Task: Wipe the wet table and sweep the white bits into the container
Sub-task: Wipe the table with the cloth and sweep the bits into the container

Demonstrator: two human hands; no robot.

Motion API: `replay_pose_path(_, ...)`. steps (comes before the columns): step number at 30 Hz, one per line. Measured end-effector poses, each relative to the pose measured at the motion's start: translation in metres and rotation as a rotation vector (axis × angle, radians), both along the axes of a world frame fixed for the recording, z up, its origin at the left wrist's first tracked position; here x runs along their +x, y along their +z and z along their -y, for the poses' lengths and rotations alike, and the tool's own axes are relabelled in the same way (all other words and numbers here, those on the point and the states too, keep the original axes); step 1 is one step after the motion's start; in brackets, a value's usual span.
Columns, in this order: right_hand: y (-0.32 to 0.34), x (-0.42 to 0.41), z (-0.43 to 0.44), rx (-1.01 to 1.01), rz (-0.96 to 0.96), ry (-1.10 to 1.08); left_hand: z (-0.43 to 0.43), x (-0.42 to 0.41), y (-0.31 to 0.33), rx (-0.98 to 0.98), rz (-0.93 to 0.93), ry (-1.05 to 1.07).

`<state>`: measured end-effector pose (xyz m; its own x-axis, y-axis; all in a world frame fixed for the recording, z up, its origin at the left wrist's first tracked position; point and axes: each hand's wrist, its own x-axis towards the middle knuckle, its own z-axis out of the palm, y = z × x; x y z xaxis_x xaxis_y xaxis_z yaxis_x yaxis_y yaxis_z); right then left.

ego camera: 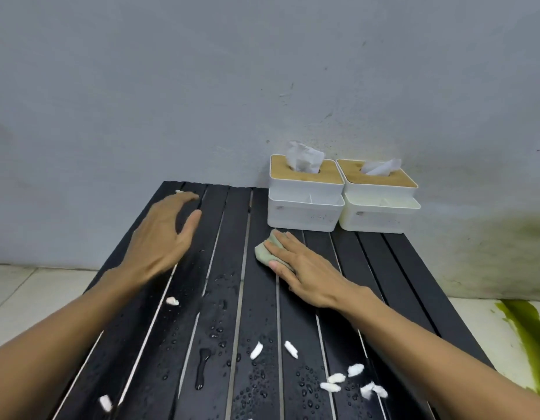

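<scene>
A black slatted table (pixel 259 213) carries water drops (pixel 220 331) across its middle and front. My right hand (pixel 308 268) lies flat on a folded pale green cloth (pixel 264 251), pressing it on the table just in front of the white boxes. My left hand (pixel 162 234) hovers open over the far left slats, fingers spread, blurred. Several white bits lie scattered: one (pixel 172 301) at left, two (pixel 256 350) in the middle front, a cluster (pixel 353 383) at front right, one (pixel 105 403) at front left, one (pixel 179 191) at the far edge.
Two white tissue boxes with wooden lids stand at the far right, each with an open white compartment in front: the left one (pixel 305 212), the right one (pixel 380 215). A grey wall rises behind. Tiled floor (pixel 29 295) lies left; a green stain (pixel 526 334) marks the floor at right.
</scene>
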<state>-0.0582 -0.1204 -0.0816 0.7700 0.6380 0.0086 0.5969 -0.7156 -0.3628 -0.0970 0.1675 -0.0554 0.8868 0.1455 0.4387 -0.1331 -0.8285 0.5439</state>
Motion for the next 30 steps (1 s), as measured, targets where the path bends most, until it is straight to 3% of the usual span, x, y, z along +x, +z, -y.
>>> replay_pose_path(8,-0.008,0.038,-0.083,-0.046,0.036,0.025,-0.069,-0.057,-0.041,0.016,-0.306,0.111)
replay_pose_path(19,0.001,0.089,-0.153,-0.01,0.065,-0.112,-0.057,-0.067,-0.039,0.052,-0.304,0.128)
replay_pose_path(26,0.01,0.005,-0.11,0.048,0.122,0.302,-0.058,-0.065,-0.042,0.064,-0.283,0.137)
replay_pose_path(30,-0.002,-0.019,-0.08,0.061,0.056,0.334,-0.058,-0.064,-0.044,0.078,-0.28,0.139)
